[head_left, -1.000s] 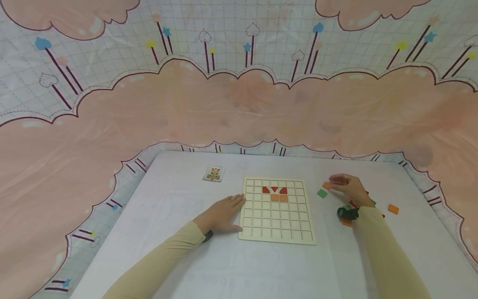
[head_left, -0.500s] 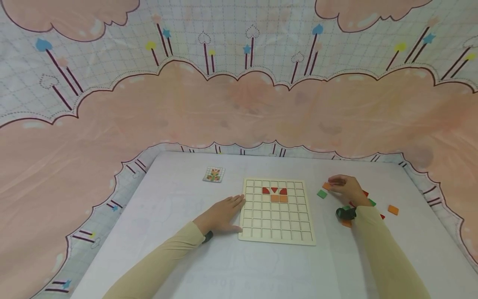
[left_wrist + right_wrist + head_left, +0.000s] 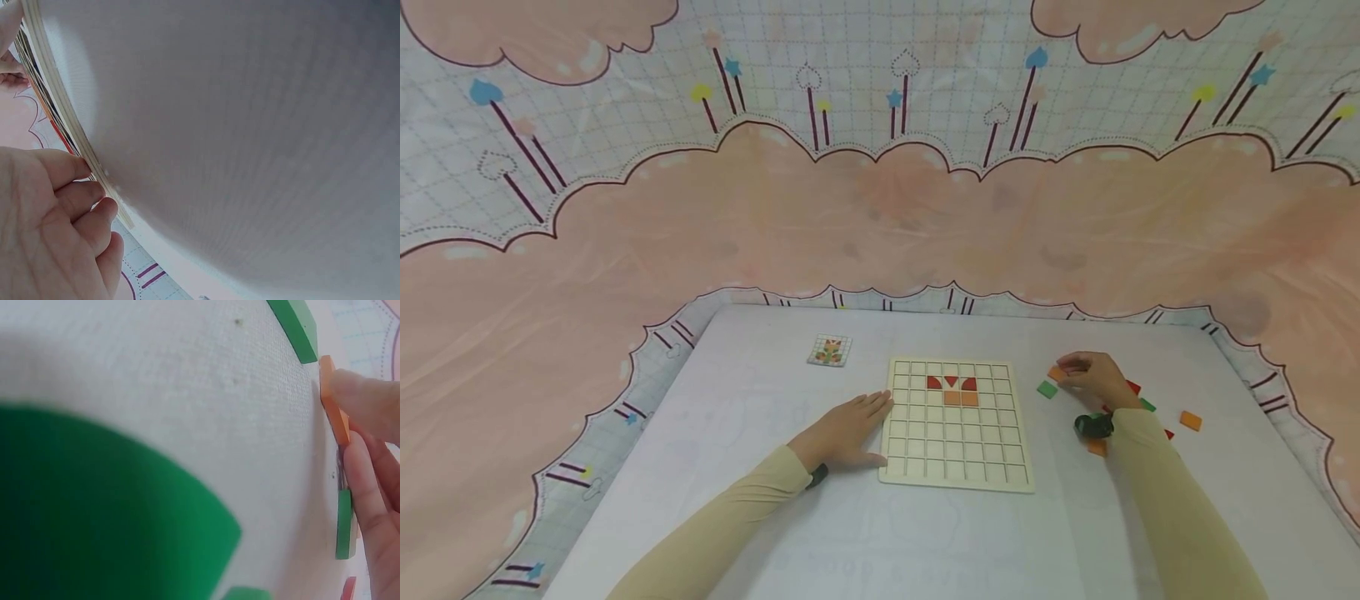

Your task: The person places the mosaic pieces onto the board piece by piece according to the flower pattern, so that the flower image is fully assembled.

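Head view: the left hand (image 3: 842,429) lies with fingers spread against the left edge of the gridded board (image 3: 955,432), which holds red pieces (image 3: 934,383) and two orange squares (image 3: 961,398). A pattern card (image 3: 830,350) lies beyond that hand. To the board's right, the right hand (image 3: 1097,382) pinches an orange tile (image 3: 1055,373) beside a green tile (image 3: 1047,389); its wrist and dark band (image 3: 1093,426) partly cover the scattered tiles (image 3: 1097,448).

Left wrist view: slightly bent fingertips touch the board's edge.

Right wrist view: thumb and finger meet the orange tile; another green piece (image 3: 344,525) lies just beside the finger, a red piece (image 3: 349,589) lower, and a blurred green shape (image 3: 106,512) blocks the lower left.
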`<state>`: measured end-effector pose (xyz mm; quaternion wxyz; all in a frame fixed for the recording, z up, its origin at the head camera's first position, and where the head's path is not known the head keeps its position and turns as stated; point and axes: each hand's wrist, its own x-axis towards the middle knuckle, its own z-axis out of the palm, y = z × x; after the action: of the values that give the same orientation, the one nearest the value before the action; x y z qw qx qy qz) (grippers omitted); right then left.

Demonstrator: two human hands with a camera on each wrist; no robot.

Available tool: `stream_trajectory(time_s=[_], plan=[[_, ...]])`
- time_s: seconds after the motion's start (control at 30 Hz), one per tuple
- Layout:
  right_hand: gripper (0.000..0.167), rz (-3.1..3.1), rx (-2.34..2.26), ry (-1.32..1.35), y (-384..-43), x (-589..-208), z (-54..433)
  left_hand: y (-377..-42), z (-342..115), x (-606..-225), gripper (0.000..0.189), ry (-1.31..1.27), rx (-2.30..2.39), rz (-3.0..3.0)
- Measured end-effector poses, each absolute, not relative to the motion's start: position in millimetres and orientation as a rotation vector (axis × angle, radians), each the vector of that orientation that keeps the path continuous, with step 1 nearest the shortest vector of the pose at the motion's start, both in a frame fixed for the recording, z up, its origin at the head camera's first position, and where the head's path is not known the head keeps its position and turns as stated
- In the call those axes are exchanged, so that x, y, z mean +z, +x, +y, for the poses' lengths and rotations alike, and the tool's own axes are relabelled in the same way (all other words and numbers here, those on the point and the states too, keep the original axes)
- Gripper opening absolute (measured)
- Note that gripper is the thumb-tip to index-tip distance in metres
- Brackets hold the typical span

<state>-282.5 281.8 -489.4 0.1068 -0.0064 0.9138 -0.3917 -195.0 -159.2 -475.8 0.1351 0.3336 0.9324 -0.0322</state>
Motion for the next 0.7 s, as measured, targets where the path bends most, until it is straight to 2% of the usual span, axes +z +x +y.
stream_trajectory(time_s=[0.5, 0.7], plan=[[0.037, 2.706, -1.047, -0.014, -281.8, -485.0, 280.9, -195.3, -159.2, -476.8, 0.094, 0.981, -0.105, 2.704], [0.039, 2.686, -1.009, 0.024, -281.7, -483.4, 281.1, -194.1, -159.2, -475.3, 0.094, 0.975, -0.073, 2.708]])
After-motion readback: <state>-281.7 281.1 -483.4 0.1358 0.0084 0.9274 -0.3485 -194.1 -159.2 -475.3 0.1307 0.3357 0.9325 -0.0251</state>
